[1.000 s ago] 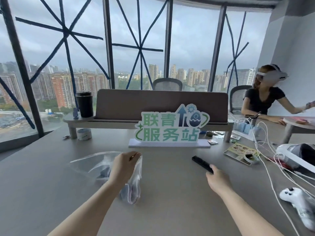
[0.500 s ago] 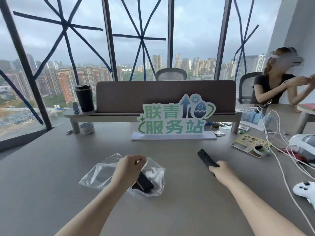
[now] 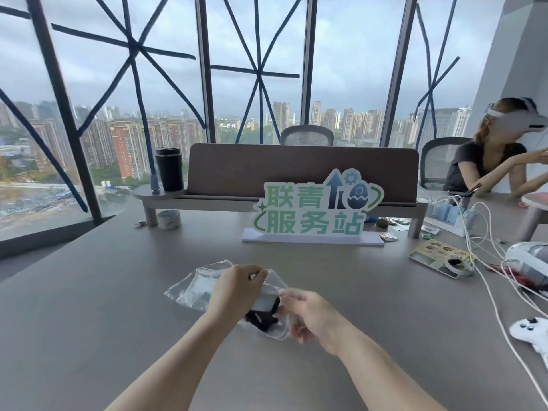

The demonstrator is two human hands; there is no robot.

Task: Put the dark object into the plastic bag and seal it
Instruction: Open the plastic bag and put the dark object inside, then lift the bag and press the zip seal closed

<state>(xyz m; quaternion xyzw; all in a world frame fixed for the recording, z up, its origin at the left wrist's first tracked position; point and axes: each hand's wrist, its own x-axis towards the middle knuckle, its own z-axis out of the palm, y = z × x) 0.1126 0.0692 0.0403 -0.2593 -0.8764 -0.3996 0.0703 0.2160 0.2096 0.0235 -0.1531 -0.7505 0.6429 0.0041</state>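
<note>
A dark, blocky object (image 3: pixel 262 317) is seen inside the crumpled clear plastic bag (image 3: pixel 195 287), at the bag's near right end, on the grey table (image 3: pixel 89 307). The bag's upper edge is pinched between the thumb and fingers of the left hand (image 3: pixel 237 289), which is closed on the plastic above the object. The bag's right side is gripped by the right hand (image 3: pixel 311 317), whose fingers are curled into the plastic just beside the object; this hand is blurred, so the exact hold cannot be told. Whether the bag's mouth is sealed cannot be told.

Beyond the bag, a white stand-up sign with green characters (image 3: pixel 317 210) is placed in the middle of the table, in front of a brown desk divider (image 3: pixel 296 164). A black cylindrical tumbler (image 3: pixel 169 169) is set on the raised shelf at the divider's left end. A white game controller (image 3: pixel 530 332) and white cables (image 3: pixel 486 280) are seen at the right edge. A seated person in a white headset (image 3: pixel 489 161) is seen at the far right.
</note>
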